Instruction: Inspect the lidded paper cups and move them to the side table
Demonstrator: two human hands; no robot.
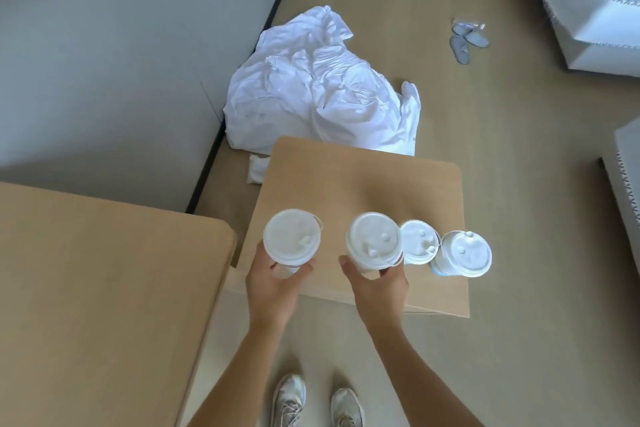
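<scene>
Now your left hand [277,282] curled round one lidded cup [291,241] over the near left corner of the surface [363,180], your right hand [377,288] gripping a second cup [374,241] at the near edge, third cup [419,242] and fourth cup [465,253] standing toward the near right corner.

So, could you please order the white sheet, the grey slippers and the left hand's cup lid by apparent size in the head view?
1. White sheet: largest by far.
2. Cup lid: looks slightly larger than the next, but sits nearer the camera, so unsure.
3. Grey slippers.
</scene>
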